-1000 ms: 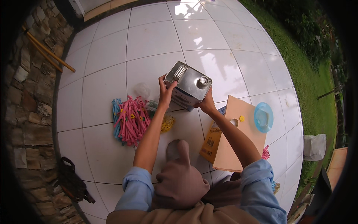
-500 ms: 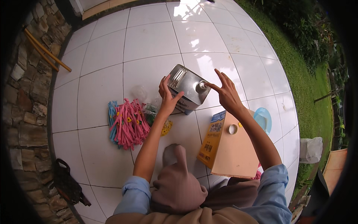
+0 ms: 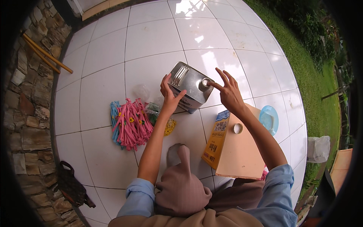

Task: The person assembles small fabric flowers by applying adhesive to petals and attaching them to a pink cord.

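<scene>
A silvery rectangular metal can point(image 3: 192, 80) is on the tiled floor in front of me, its top tilted into view with a wire handle and a round spout point(image 3: 204, 84). My left hand point(image 3: 172, 92) holds the can's near left side, thumb across the front edge and fingers around the left edge. My right hand point(image 3: 230, 94) has its index fingertip at the rim of the spout, the other fingers stretched out and apart. Below my right forearm, a round metal cap point(image 3: 237, 128) rests on a cardboard box point(image 3: 239, 157) with a yellow printed side.
Left of my left forearm lies a heap of pink strips point(image 3: 130, 126) with small yellow flowers, beside blue strips point(image 3: 115, 113). Clear plastic bags point(image 3: 141, 92) and yellow pieces point(image 3: 170, 127) are close by. A light-blue plastic dish point(image 3: 269, 119) is right of the box. A dark bag point(image 3: 72, 187) leans by the stone wall.
The can's top has shifted slightly up in the picture, with my right index finger staying at the spout. My left hand keeps its hold, and the view has moved a little.
</scene>
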Motion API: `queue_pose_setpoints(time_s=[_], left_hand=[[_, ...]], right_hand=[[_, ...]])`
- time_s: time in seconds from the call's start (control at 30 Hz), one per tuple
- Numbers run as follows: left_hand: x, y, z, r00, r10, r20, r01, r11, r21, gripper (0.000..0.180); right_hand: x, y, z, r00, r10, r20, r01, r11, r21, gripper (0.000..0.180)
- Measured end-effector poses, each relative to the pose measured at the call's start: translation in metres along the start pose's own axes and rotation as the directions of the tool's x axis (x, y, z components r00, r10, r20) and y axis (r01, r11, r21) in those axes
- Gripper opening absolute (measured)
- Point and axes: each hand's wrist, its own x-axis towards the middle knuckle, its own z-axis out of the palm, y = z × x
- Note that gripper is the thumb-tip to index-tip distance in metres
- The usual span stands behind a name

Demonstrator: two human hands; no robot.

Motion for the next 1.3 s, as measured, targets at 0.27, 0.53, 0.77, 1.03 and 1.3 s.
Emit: queue_pose_setpoints(time_s=[0.27, 0.53, 0.77, 1.03, 1.3], left_hand=[[-0.001, 0.002, -0.001, 1.000, -0.008, 0.008, 0.008, 1.000, 0.013, 0.084], [-0.001, 0.003, 0.000, 1.000, -0.014, 0.013, 0.015, 0.999, -0.050, 0.083], [-0.001, 0.007, -0.003, 1.000, -0.026, 0.005, 0.026, 0.998, -0.055, 0.084], [-0.008, 0.068, 0.010, 0.960, 0.115, -0.254, -0.091, 0.990, 0.103, 0.058], [-0.029, 0.203, 0.126, 0.745, 0.029, 0.666, 0.071, 0.990, -0.123, 0.028]], right_hand=[[-0.008, -0.004, 0.014, 0.989, 0.142, -0.025, -0.135, 0.971, 0.196, 0.058], [-0.010, -0.012, 0.023, 0.974, 0.226, -0.013, -0.215, 0.945, 0.247, 0.064], [0.003, -0.024, 0.015, 0.891, 0.425, 0.159, -0.440, 0.720, 0.536, 0.065], [-0.051, -0.016, -0.112, 0.865, 0.449, 0.224, -0.436, 0.453, 0.777, 0.037], [-0.210, 0.041, -0.149, 0.855, 0.508, -0.103, -0.489, 0.856, 0.164, 0.036]])
